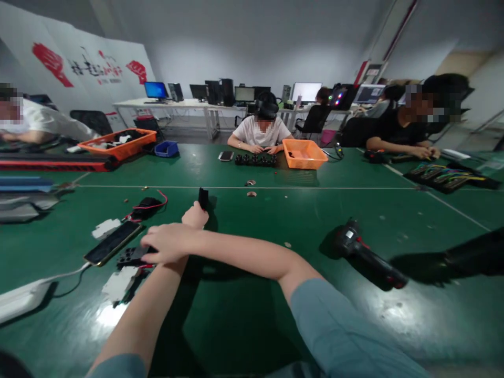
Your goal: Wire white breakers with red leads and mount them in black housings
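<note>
My left hand (196,215) is closed around a small black plastic part (203,198), which sticks up above the fingers over the table. Crossing over my left forearm, my right hand (168,242) reaches left. Its fingers are apart, with the tips at a black block with round holes (132,256); whether they press on it cannot be seen. Just below lies a white piece with black parts and red wire (121,283). A phone (114,242) lies beyond the block, next to another white piece (106,229) and a black part with a red wire (146,208).
A cordless screwdriver (370,254) lies on the green table (244,304) to the right. A white power strip (25,300) is at the left edge. Across the table sit co-workers, an orange bin (305,154), a blue bin (167,149) and a row of black parts (255,160).
</note>
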### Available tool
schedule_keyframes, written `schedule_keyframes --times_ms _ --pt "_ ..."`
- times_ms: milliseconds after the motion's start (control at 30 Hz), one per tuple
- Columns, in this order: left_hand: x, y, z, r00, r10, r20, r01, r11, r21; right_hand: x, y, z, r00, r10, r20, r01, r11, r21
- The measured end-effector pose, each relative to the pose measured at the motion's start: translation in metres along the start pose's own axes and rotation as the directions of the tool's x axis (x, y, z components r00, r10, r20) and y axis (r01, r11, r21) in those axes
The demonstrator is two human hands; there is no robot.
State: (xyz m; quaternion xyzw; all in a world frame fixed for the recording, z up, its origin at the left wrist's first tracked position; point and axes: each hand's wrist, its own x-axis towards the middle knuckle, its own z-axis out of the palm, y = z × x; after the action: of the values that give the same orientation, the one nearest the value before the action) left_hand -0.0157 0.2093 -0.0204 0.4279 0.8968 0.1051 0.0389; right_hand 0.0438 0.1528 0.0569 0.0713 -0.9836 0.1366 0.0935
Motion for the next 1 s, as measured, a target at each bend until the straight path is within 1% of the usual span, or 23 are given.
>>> schedule_keyframes --times_ms 33,67,133,200,233,267,333,433,533,600,667,767,833,900,933,1000 --pt "0.001 0.001 0.001 1.0 -0.002 0.001 0.002 1.0 0.009 0.021 -0.002 0.014 1.0 -0.025 0.002 0.025 0.999 -0.03" --pt "0.004 0.002 0.002 1.0 -0.006 0.001 0.006 1.0 0.025 0.04 -0.003 0.027 0.998 -0.06 -0.027 0.058 0.996 -0.071" --pt "0.008 0.004 0.005 1.0 -0.015 0.003 0.015 0.999 0.037 0.071 -0.003 0.052 0.995 -0.088 -0.045 0.08 0.984 -0.157" --pt "0.013 0.004 0.009 1.0 -0.026 0.003 0.026 0.999 0.032 0.089 -0.003 0.071 0.993 -0.091 -0.081 0.073 0.976 -0.205" --pt "0.015 0.003 0.011 1.0 -0.031 0.002 0.031 0.999 0.024 0.094 -0.004 0.079 0.985 -0.081 -0.154 0.042 0.97 -0.24" --pt "0.016 0.002 0.013 0.999 -0.033 -0.002 0.033 0.999 0.017 0.095 -0.005 0.085 0.973 -0.057 -0.224 0.0 0.969 -0.246" --pt "0.018 0.0 0.016 1.0 -0.021 -0.015 0.021 1.0 0.012 0.09 -0.009 0.092 0.965 -0.029 -0.259 -0.026 0.978 -0.207" --pt "0.018 -0.001 0.017 1.0 0.002 -0.028 -0.002 1.0 0.023 0.073 -0.018 0.094 0.974 0.03 -0.224 -0.067 0.985 -0.16" --pt "0.017 0.002 0.016 0.999 0.013 -0.03 -0.012 0.999 0.044 0.057 -0.024 0.093 0.983 0.053 -0.176 -0.095 0.966 -0.239" --pt "0.015 0.005 0.014 0.999 0.028 -0.044 -0.025 0.998 0.066 0.054 -0.023 0.094 0.987 0.059 -0.151 -0.101 0.952 -0.288" --pt "0.013 0.007 0.012 0.997 0.045 -0.061 -0.039 0.995 0.094 0.057 -0.019 0.097 0.986 0.071 -0.15 -0.109 0.96 -0.258" --pt "0.009 0.009 0.008 0.996 0.064 -0.066 -0.056 0.992 0.116 0.069 -0.009 0.102 0.976 0.113 -0.185 -0.136 0.984 -0.113" --pt "0.006 0.01 0.006 0.996 0.068 -0.055 -0.062 0.992 0.109 0.078 -0.004 0.105 0.98 0.136 -0.143 -0.138 0.99 0.0" --pt "0.004 0.012 0.004 0.997 0.059 -0.047 -0.054 0.993 0.102 0.085 0.001 0.107 0.988 0.137 -0.077 -0.13 0.987 0.1" --pt "0.003 0.012 0.003 0.997 0.053 -0.049 -0.048 0.994 0.102 0.088 0.003 0.109 0.989 0.138 -0.056 -0.13 0.984 0.125" --pt "0.002 0.013 0.002 0.996 0.067 -0.067 -0.059 0.993 0.106 0.092 0.005 0.114 0.986 0.146 -0.077 -0.136 0.984 0.119"
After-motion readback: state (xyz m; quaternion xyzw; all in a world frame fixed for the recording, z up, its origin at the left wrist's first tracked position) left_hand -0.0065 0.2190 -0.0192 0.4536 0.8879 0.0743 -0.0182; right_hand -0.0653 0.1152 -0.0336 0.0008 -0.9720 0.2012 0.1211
